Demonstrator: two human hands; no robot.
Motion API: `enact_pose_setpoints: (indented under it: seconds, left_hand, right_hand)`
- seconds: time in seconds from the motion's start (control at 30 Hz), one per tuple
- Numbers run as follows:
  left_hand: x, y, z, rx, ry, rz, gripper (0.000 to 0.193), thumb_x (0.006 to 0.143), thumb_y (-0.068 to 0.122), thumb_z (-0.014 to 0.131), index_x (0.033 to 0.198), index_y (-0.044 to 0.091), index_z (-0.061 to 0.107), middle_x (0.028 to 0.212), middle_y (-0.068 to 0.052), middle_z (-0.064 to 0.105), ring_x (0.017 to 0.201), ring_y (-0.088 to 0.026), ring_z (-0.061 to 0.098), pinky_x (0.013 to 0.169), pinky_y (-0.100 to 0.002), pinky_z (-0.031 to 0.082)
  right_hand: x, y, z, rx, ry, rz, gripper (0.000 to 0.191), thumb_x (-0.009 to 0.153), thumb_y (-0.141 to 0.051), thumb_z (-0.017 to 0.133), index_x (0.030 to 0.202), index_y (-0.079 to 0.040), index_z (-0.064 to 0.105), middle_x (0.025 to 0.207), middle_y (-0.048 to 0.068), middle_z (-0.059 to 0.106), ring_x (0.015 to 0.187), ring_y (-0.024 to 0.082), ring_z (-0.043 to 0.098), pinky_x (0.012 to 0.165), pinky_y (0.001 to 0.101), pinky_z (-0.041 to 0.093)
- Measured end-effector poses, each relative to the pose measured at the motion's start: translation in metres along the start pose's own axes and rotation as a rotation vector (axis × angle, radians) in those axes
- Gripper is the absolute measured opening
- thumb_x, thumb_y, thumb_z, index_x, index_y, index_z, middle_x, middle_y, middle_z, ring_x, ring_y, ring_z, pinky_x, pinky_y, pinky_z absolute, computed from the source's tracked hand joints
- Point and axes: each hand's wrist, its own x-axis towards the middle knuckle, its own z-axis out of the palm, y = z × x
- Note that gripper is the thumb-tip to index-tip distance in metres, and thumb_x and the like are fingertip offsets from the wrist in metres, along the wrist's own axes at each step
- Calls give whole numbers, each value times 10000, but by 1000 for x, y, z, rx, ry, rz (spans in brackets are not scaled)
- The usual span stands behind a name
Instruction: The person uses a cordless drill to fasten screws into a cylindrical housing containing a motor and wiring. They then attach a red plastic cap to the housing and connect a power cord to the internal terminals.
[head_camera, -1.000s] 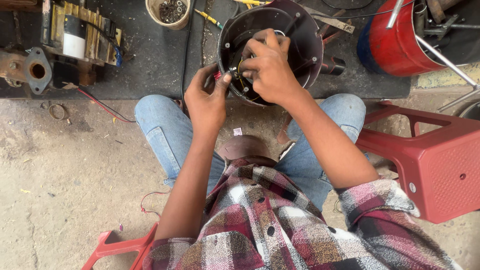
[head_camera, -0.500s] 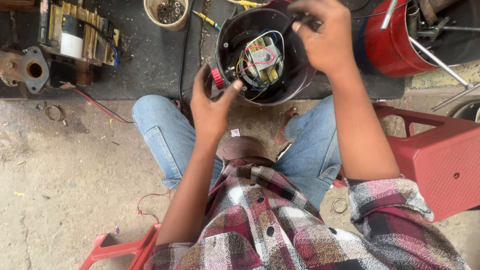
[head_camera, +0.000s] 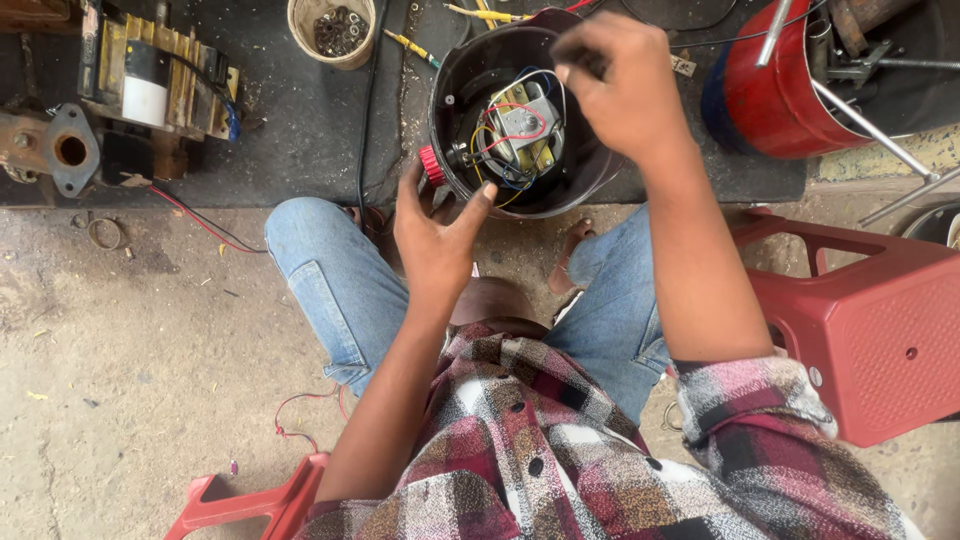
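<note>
Your left hand (head_camera: 437, 235) cups the near rim of the dark round housing (head_camera: 520, 120) between your knees, fingers spread, thumb by its red knob (head_camera: 430, 165). A second ago your right hand (head_camera: 625, 90) covered the opening; now it has lifted to the far rim, baring the small motor (head_camera: 525, 130) and coloured wires inside. Whether its curled fingers pinch anything, I cannot tell. A red stool (head_camera: 860, 320) stands right, partly cut off.

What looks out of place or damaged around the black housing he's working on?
The black housing lies open, its coloured wires loose and tangled around the metal part inside. The left hand steadies its rim by the red knob; the right hand is above it. A stray red wire trails across the floor.
</note>
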Motion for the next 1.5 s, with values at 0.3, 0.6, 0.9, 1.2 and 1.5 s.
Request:
enact_pose_setpoints:
  seconds: [0.3,0.6,0.9,1.2,1.5]
  left_hand:
    - [1,-6,-5,261,-8,44,909,765,362,936,1406,-61,450,1332,-219,652,1274,-309,647,1103,-421,501]
    - [8,-22,-15,147,-50,-5,858,873,386,820,1463,-47,370,1453,-234,524,1370,-307,547,1097,-414,503]
    - [8,-27,-23,37,-70,69,705,991,343,712,1480,-37,374,1480,-219,507,1384,-291,544,1090,-400,515]
    - [3,-23,-27,62,-78,46,696,1000,358,687,1475,-44,374,1464,-232,505,1373,-299,550,1047,-392,566]
    - [4,-26,-31,101,-71,34,641,1001,350,676,1439,-49,432,1425,-230,543,1349,-304,575,1040,-392,556]
  right_hand:
    - [-40,-28,-12,-12,-83,-25,188,844,0,802,1024,-25,752,1007,120,717,925,264,715,768,352,536]
    - [-58,-39,-7,-112,79,62,329,858,102,733,1170,-3,727,1103,168,659,903,274,695,803,361,559]
    - [-48,-14,-17,96,163,139,367,981,139,580,1329,32,629,1210,188,703,1072,246,758,897,317,632]
    - [-14,-7,13,-169,-83,167,451,894,37,668,1344,42,631,1142,303,687,1094,461,652,941,475,510]
    - [-5,-22,6,241,152,94,266,868,57,774,1124,20,709,925,104,664,801,180,652,715,308,523]
